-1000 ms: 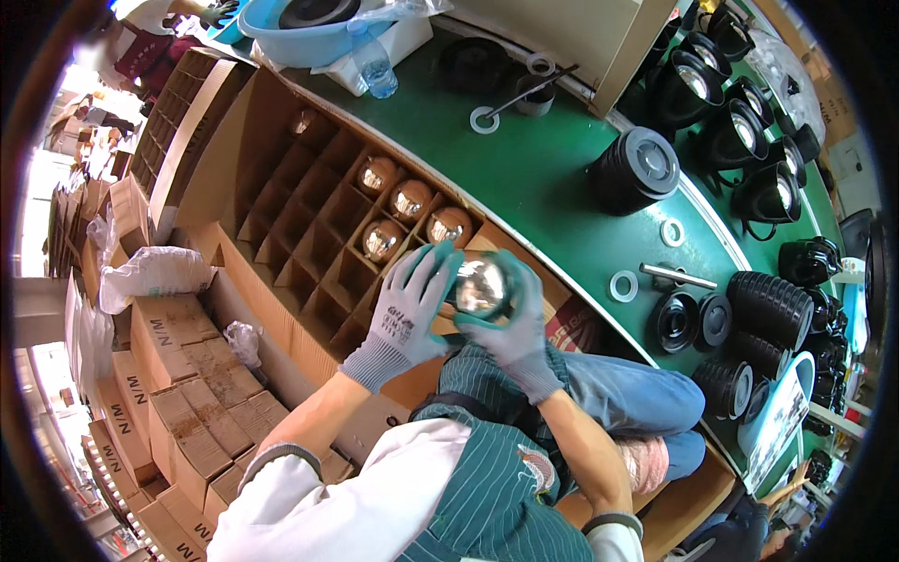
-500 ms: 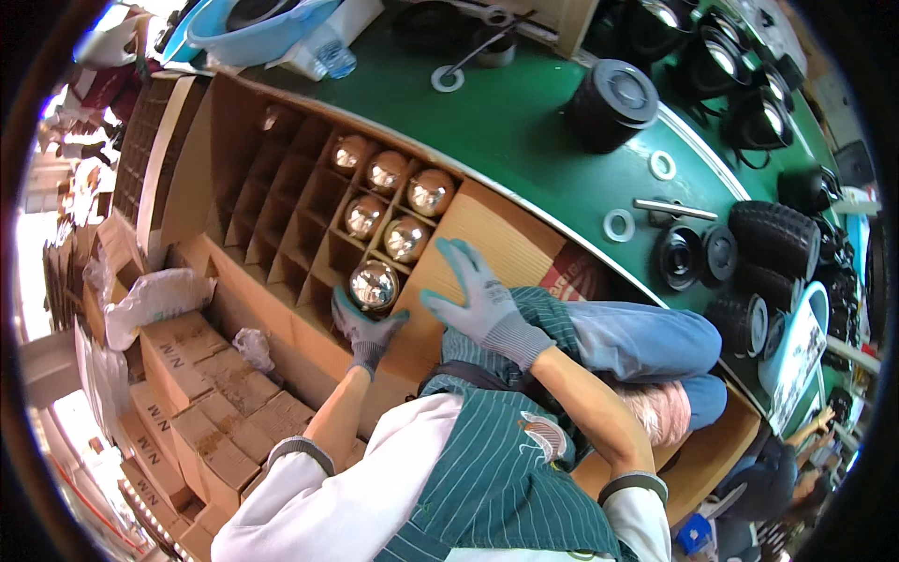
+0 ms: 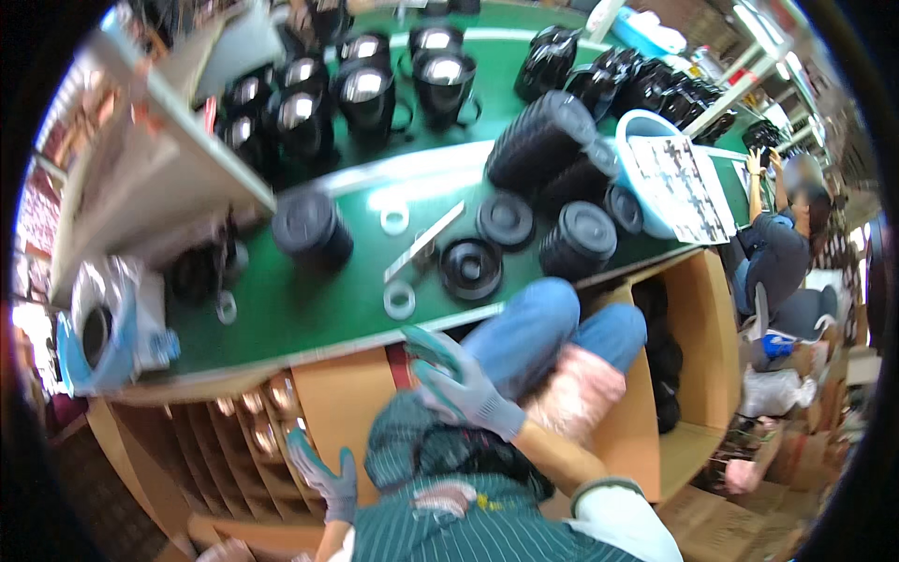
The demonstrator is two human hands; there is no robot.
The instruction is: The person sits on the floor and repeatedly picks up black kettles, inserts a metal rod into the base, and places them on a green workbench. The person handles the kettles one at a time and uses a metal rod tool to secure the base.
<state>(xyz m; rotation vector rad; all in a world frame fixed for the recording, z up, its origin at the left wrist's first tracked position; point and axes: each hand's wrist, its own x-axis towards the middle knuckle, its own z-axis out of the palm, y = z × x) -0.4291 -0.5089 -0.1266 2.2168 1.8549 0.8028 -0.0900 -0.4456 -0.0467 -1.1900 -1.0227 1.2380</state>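
My left hand [image 3: 325, 480], in a grey and teal glove, is held with thumb and fingers apart and nothing between them. It is beside a divided cardboard box [image 3: 330, 384] with several shiny silver globes [image 3: 265, 438] in its cells. Part of the box is hidden behind this hand. My right hand [image 3: 457, 386], gloved the same way, hovers over my lap near the bench edge, open and holding nothing. Past it on the green bench [image 3: 281, 332] lie a pale ring [image 3: 399, 301], a round black dish-shaped part [image 3: 471, 268] and a metal rod [image 3: 424, 243].
Stacked ribbed black cups [image 3: 312, 229] and a black cylinder [image 3: 578, 241] stand on the bench. Several black housings with shiny insides [image 3: 365, 94] fill the back. A blue basin [image 3: 646, 131] bears a patterned sheet. Another person [image 3: 785, 245] sits at the far right beside a cardboard box [image 3: 707, 375].
My view has swung right, toward the bench. The left hand has come away from the front silver globe, and the right hand has moved nearer the bench edge. Both stay free of objects.
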